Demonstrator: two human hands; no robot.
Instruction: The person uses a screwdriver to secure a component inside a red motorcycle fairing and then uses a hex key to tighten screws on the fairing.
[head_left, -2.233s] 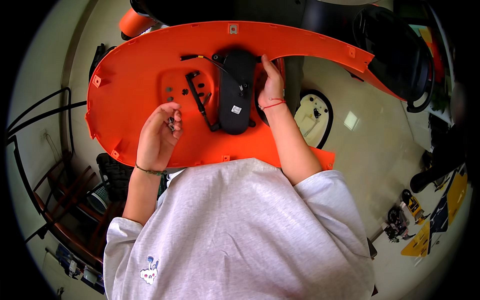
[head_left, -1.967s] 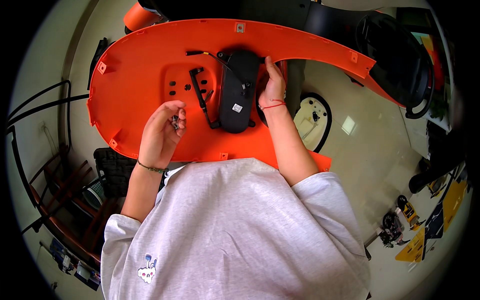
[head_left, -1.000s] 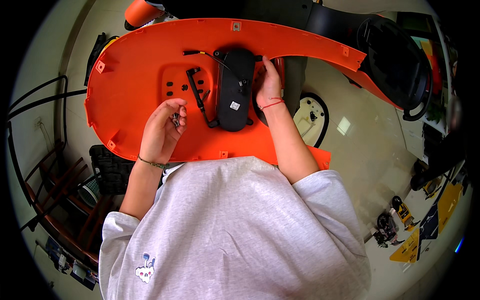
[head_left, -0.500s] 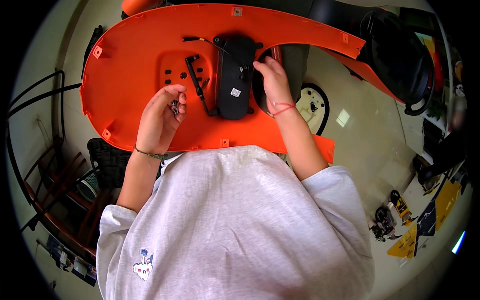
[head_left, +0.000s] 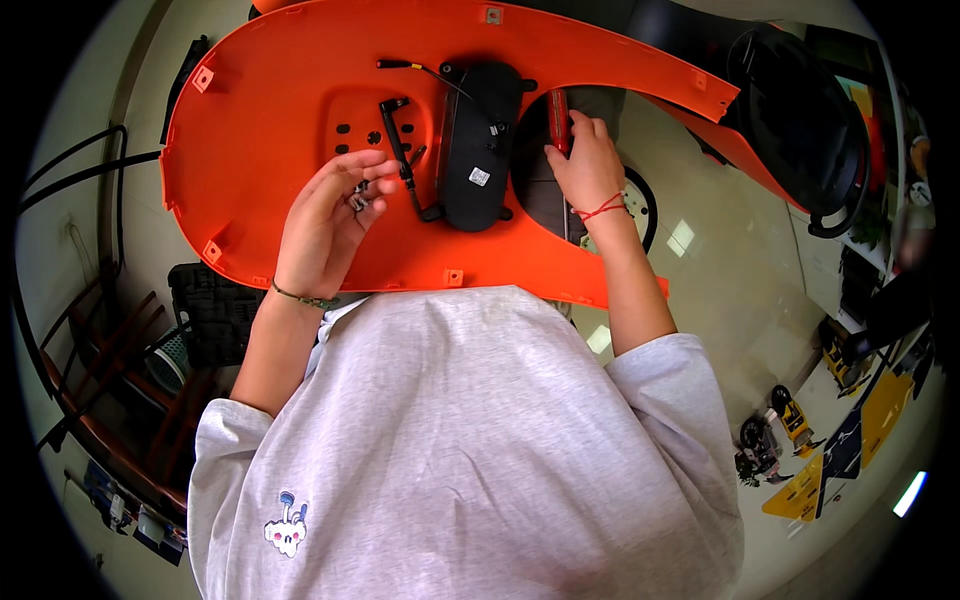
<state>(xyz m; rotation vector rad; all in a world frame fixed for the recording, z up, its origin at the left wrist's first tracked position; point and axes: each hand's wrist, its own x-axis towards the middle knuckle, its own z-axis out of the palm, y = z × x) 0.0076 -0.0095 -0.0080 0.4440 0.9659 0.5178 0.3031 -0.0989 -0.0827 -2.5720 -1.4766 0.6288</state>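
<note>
Away from the black housing [head_left: 477, 145] the right hand [head_left: 592, 168] has been shifted, to the red handle [head_left: 558, 115] on its right, grip unclear; on its left, metal parts [head_left: 358, 203] are held in the curled left hand [head_left: 328, 215].

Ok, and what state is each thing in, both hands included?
Left hand: curled, holding small metal parts
Small metal parts: held loose
Right hand: fingers bent, grip unclear
Red handle: at the right fingertips
Orange panel: bracketed side showing
Black oblong unit: on panel, fastening unclear
Black cable: left end unplugged
</note>
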